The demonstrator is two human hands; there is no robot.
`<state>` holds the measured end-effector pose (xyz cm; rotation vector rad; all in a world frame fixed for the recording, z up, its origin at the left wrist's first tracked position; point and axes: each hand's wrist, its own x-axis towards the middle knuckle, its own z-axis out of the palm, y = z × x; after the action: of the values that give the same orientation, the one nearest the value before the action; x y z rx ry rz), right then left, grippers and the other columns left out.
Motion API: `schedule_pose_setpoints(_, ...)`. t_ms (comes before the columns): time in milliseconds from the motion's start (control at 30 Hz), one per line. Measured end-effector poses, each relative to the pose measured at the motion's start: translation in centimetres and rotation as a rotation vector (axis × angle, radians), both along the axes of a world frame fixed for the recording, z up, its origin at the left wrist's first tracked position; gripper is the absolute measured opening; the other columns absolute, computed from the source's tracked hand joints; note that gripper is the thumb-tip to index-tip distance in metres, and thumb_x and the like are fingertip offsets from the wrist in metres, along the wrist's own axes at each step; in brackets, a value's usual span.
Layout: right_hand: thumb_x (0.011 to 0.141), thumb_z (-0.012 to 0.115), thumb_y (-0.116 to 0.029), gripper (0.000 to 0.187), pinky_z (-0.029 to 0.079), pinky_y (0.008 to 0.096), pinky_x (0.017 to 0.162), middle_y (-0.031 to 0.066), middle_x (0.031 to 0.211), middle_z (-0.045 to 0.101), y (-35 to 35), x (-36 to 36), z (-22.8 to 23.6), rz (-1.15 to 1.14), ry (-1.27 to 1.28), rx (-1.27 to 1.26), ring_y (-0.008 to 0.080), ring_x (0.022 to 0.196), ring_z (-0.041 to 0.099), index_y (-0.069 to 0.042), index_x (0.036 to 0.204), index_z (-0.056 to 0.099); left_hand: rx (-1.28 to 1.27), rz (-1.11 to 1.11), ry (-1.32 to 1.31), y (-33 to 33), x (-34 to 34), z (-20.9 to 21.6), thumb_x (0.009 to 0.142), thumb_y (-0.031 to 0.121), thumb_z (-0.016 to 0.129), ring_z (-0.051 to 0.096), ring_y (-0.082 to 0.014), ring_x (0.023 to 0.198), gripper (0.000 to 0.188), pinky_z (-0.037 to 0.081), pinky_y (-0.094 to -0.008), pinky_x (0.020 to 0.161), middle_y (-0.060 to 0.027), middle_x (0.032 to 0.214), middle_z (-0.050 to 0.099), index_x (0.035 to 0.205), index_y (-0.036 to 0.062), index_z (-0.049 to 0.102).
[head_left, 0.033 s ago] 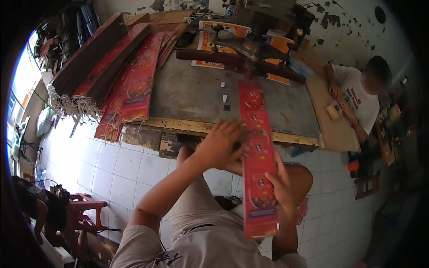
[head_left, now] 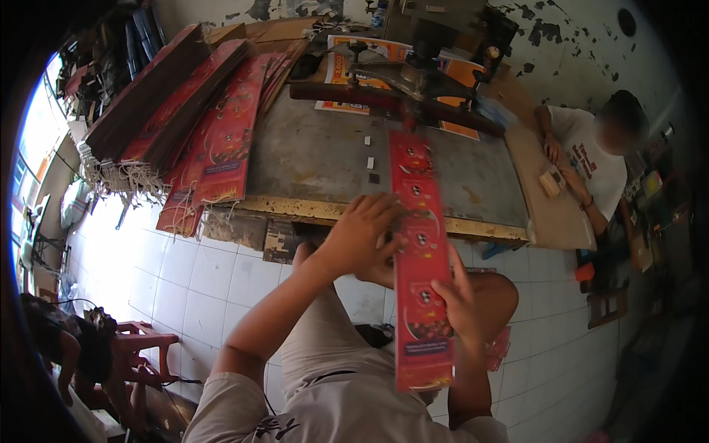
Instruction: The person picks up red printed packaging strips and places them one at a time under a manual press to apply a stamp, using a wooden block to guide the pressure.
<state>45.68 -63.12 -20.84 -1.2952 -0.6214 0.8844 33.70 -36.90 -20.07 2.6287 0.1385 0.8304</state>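
Observation:
A long red printed strip, seemingly of card or plastic, reaches from the tabletop down over my lap. My right hand grips its right edge, thumb on the printed face and the other fingers partly hidden along the edge. At the strip's left edge, level with the table's front, my left hand has its fingers bent and closed against it. Their tips are slightly blurred. The far end of the strip lies below a dark metal fixture with a long red-brown bar.
Stacks of similar red strips with pale cords hang over the table's left edge. Orange printed sheets lie at the back. A person sits at the right, holding a small block-like thing. A red stool stands lower left.
The red strip and both hands have shifted slightly to the left. The grip looks the same.

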Motion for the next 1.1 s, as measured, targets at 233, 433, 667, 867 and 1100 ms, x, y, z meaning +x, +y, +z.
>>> schedule_pose_setpoints(233,0.111,0.056,0.002,0.085,0.049,0.0335,0.116,0.016,0.162,0.055,4.2,-3.8,0.2,-0.01,0.041,0.051,0.0165,0.138,0.061,-0.004,0.179,0.006,-0.004,0.029,0.033,2.8,-1.9,-0.9,0.097,0.038,0.075,0.049,-0.0358,0.154,0.067,0.036,-0.0533,0.127,-0.0158,0.164,0.058,0.152,0.0022,0.062)
schedule_pose_setpoints(433,0.111,0.056,0.002,0.083,0.048,0.0344,0.118,0.0168,0.17,0.045,4.4,-4.0,0.5,-0.034,0.009,0.062,0.0169,0.144,0.056,-0.002,0.178,0.007,0.022,0.033,0.018,2.9,-1.6,-1.2,0.098,0.032,0.073,0.053,-0.0369,0.153,0.064,0.038,-0.0539,0.127,-0.0174,0.162,0.059,0.151,-0.0009,0.061)
schedule_pose_setpoints(667,0.111,0.055,0.002,0.082,0.045,0.0363,0.122,0.0171,0.173,0.041,4.6,-3.8,0.7,-0.019,0.037,0.059,0.0185,0.15,0.05,-0.001,0.178,0.007,0.02,0.039,0.032,2.9,-1.4,-0.9,0.099,0.031,0.071,0.054,-0.0359,0.152,0.063,0.039,-0.0549,0.125,-0.0199,0.162,0.059,0.152,-0.0017,0.06)
schedule_pose_setpoints(867,0.112,0.055,0.001,0.082,0.043,0.0369,0.124,0.0178,0.174,0.04,4.7,-3.9,0.9,-0.024,0.062,0.057,0.0188,0.152,0.049,-0.001,0.178,0.006,0.044,0.044,0.036,3.1,-1.3,-1.1,0.099,0.032,0.072,0.055,-0.0356,0.151,0.065,0.04,-0.0545,0.124,-0.0201,0.162,0.059,0.153,-0.0015,0.059)
schedule_pose_setpoints(1100,0.112,0.054,0.002,0.082,0.044,0.0368,0.123,0.0177,0.174,0.04,4.7,-3.8,1.1,-0.017,0.077,0.042,0.0184,0.153,0.049,-0.003,0.178,0.005,0.041,0.052,0.02,3.1,-1.3,-1.2,0.097,0.031,0.074,0.056,-0.0346,0.151,0.065,0.041,-0.0533,0.123,-0.0189,0.161,0.06,0.151,-0.0016,0.061)
